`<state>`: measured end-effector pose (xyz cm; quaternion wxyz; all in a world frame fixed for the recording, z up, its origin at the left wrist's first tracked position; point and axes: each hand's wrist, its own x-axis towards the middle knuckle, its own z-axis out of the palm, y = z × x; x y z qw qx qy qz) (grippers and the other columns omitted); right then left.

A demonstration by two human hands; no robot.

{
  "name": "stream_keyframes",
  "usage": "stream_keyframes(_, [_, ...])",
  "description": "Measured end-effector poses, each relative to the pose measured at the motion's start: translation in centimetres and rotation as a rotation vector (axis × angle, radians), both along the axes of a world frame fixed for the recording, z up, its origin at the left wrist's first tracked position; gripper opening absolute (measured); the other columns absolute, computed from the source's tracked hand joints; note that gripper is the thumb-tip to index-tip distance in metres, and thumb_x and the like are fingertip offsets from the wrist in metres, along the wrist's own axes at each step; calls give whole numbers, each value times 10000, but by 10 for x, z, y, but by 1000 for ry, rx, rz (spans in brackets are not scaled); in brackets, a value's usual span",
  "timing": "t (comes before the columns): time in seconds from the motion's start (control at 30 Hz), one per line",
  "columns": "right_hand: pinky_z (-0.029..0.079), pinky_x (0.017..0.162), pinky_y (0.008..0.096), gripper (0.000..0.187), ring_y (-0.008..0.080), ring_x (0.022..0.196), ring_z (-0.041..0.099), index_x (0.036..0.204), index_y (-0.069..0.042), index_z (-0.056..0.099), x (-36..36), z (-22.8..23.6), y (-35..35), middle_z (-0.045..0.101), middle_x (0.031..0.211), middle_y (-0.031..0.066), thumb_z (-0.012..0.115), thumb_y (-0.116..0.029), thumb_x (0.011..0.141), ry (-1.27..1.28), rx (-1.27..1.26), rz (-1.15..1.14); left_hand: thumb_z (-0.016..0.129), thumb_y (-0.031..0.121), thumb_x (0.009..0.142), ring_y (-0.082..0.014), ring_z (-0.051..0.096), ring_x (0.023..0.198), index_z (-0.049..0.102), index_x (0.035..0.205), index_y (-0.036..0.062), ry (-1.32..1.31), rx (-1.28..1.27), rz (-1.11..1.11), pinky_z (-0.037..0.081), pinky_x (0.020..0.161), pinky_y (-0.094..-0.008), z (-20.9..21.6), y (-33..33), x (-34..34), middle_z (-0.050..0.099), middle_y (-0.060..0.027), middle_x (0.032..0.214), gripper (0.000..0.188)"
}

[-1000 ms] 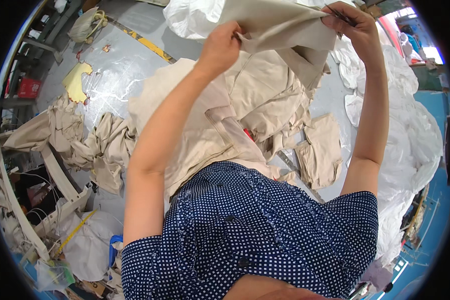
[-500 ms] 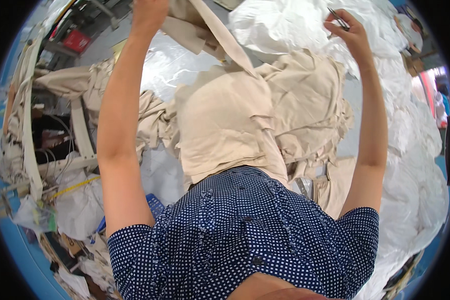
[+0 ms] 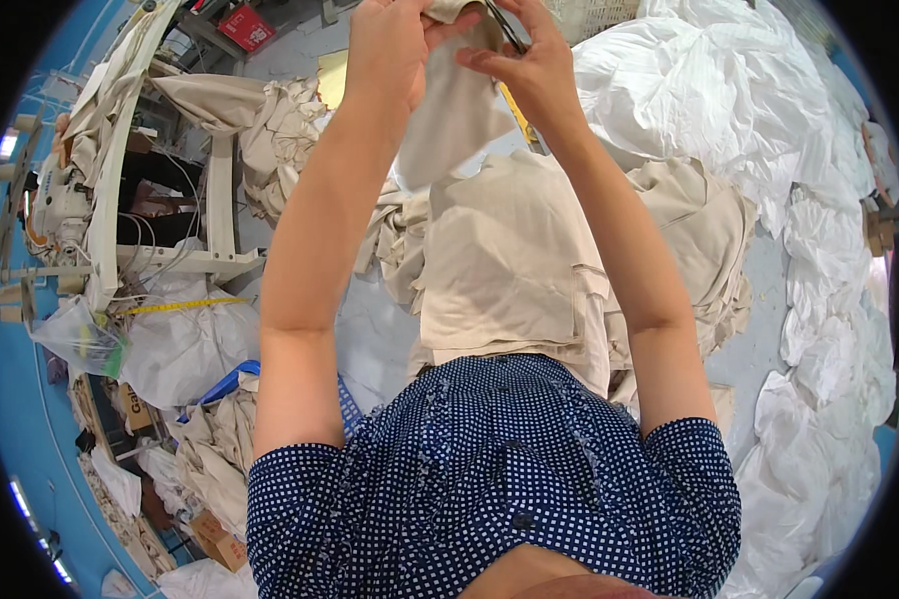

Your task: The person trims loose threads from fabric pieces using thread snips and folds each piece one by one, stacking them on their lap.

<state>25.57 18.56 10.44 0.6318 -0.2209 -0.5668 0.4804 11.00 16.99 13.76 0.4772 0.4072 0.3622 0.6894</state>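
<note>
Left grip is clamped on the beige cloth, top centre of frame, probably held high so its edge sits handy for the right grip, closed round a thin dark tool.

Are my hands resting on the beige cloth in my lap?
No, the left hand and right hand are both up near the picture's top edge, beyond the lap cloth.

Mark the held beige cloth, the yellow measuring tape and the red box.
Held beige cloth (image 3: 449, 120): head view, middle of its hanging part.
Yellow measuring tape (image 3: 188, 304): head view, middle of its visible length.
Red box (image 3: 247, 27): head view, its printed side.
</note>
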Motion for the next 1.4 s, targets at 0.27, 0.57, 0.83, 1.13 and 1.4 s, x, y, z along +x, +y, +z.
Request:
stream_keyframes(0.27, [460,630,217,176,60,686,590,1111,-43,711,24,8,26,687,865,-29,623,-60,959,-33,-118,413,842,227,804,-279,528,1341,616,1368,73,781,270,161,304,1199,-419,-63,-22,-25,675,-121,1259,627])
stream_keyframes(0.57, [471,596,243,158,81,631,607,1016,-69,731,116,26,109,702,827,4,617,-179,1021,-116,-30,-4,766,118,788,-255,658,1012,774,1084,40,1019,24,-99,517,924,-356,-128,23,-68,741,-83,1070,306])
stream_keyframes(0.83, [497,921,324,503,209,1063,655,1353,50,568,289,-15,53,672,1260,177,649,-155,901,-69,-47,60,747,-17,735,-260,649,823,705,1182,120,1398,374,198,525,738,-343,-24,-66,-32,653,-90,882,470])
stream_keyframes(1.13, [406,612,221,254,38,722,504,1105,-38,743,308,-155,-142,673,856,-10,581,-82,914,-915,-830,-102,764,161,862,-340,670,909,655,1294,96,1457,-164,-517,532,727,-408,-139,-201,39,647,-124,1084,450])
stream_keyframes(1.4, [357,605,238,429,53,653,450,1086,-70,730,174,-117,-60,575,751,-46,530,-446,1035,-608,-739,78,739,83,860,-282,637,967,688,970,69,1339,143,293,473,847,-429,-203,-74,74,672,-52,960,122])
